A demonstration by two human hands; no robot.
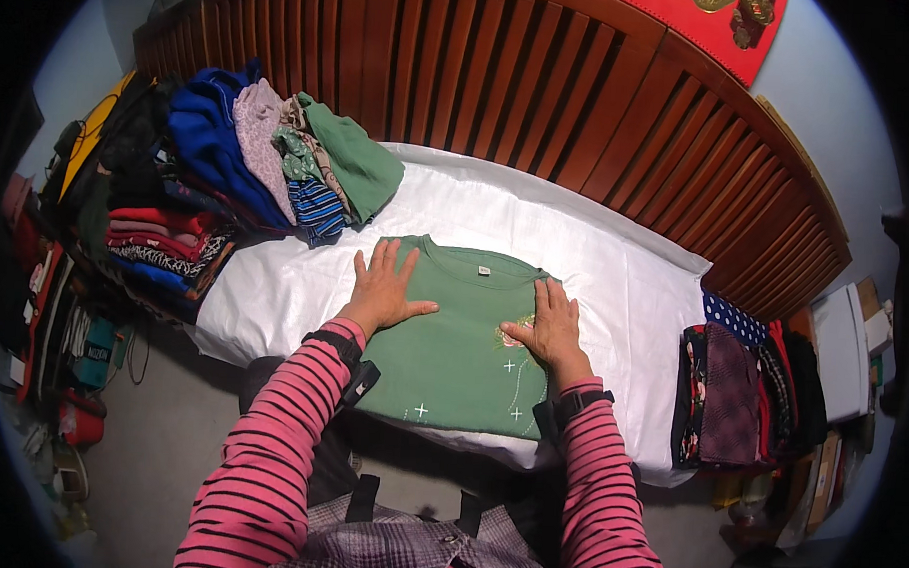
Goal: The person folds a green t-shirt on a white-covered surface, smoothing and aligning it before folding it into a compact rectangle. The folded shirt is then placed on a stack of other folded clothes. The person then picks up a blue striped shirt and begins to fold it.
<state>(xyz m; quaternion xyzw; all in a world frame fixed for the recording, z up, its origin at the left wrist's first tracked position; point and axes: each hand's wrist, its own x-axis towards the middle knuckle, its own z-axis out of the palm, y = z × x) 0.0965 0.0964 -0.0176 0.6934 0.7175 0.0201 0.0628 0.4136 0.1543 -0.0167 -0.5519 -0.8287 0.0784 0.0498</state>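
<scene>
A green shirt (460, 344) with a round neckline and flower embroidery lies flat before me on a white sheet (618, 327). Its neckline points away from me, and its sleeves are not visible at the sides. My left hand (385, 287) rests palm down, fingers spread, on the shirt's upper left. On the upper right, beside the embroidered flowers, my right hand (550, 326) lies palm down with the thumb apart from the fingers. Neither hand grips the cloth.
Loose clothes (272, 142) are heaped at the back left, above a stack of folded clothes (159, 247). Another folded stack (732, 391) stands on the right. A slatted wooden headboard (499, 83) runs along the back. Grey floor (171, 454) shows near me.
</scene>
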